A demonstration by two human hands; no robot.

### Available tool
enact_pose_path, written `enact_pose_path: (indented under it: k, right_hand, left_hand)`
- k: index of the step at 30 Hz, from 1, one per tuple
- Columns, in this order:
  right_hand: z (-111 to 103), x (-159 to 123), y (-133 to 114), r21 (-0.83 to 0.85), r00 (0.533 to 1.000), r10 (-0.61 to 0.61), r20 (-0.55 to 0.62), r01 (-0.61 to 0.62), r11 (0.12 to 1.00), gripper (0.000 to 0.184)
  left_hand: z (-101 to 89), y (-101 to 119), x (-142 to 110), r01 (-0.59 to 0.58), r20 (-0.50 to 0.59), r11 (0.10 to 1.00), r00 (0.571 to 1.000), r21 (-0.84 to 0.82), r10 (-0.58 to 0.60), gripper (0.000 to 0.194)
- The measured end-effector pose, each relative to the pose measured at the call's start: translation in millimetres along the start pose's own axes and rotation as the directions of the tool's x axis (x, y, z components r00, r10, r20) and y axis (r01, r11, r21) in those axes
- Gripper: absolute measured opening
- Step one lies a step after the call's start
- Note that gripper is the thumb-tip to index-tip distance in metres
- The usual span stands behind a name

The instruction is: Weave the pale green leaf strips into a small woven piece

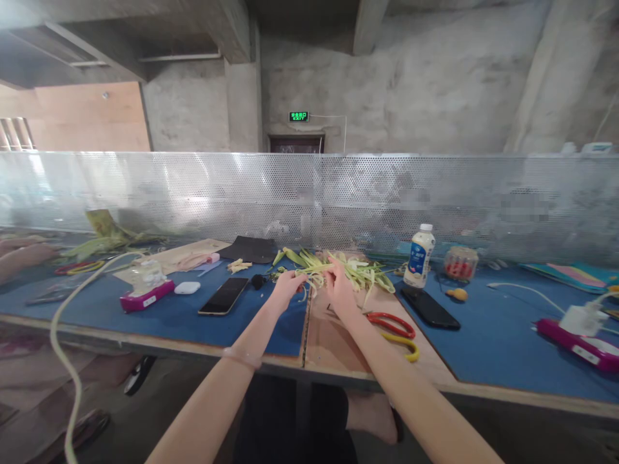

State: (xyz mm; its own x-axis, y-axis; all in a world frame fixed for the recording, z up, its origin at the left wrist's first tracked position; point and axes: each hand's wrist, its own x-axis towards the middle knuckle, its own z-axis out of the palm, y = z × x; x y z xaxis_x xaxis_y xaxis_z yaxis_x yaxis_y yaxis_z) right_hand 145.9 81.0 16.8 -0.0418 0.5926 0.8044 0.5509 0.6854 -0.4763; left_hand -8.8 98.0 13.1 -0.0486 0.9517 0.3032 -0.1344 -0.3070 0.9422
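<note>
The left hand's [287,289] grip pinches pale-green strips [315,276] beside the leaf pile [363,274] on the surface [333,348]; the right hand's [341,291] closure cannot be told; light, even tension should limit tearing.

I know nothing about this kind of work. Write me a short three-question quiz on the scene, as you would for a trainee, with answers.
1. True or false: the bottle stands to the left of the green strips.
2. Which lies to the left of the left hand?
A) a hammer
B) a phone
C) a teacup
3. Fill the blank: beside the right forearm, one handle is red, the other ____.

Key: 1 False; 2 B; 3 yellow.
</note>
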Motion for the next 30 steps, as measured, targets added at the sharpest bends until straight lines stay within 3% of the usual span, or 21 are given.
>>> enact_pose_path:
  k: [3,9,16,24,30]
  right_hand:
    - [1.9,-0.4,1.8,-0.026,0.997,-0.074,-0.024,0.074,0.997,0.031]
    - [-0.4,-1.0,3.1,-0.208,0.988,-0.152,0.009,0.150,0.967,0.024]
    - [1.5,-4.2,-2.1,-0.446,0.959,-0.242,0.148,0.283,0.849,0.019]
    - [3.8,-5.6,-2.2,-0.523,0.957,-0.201,0.210,0.284,0.804,0.017]
    - [4.6,-6.6,-3.5,-0.484,0.935,-0.253,0.248,0.346,0.804,0.021]
  left_hand:
    - [0.6,1.4,-1.3,-0.078,0.060,0.989,0.996,0.122,0.071,0.023]
    - [3.6,7.8,-7.4,-0.148,0.071,0.932,0.989,0.331,0.132,0.022]
    - [5.5,9.3,-9.9,-0.213,0.123,0.883,0.976,0.418,0.177,0.018]
    - [4.3,2.9,-6.8,-0.237,0.134,0.850,0.971,0.471,0.197,0.015]
    - [4.1,2.2,-5.9,-0.278,0.152,0.775,0.961,0.568,0.233,0.021]
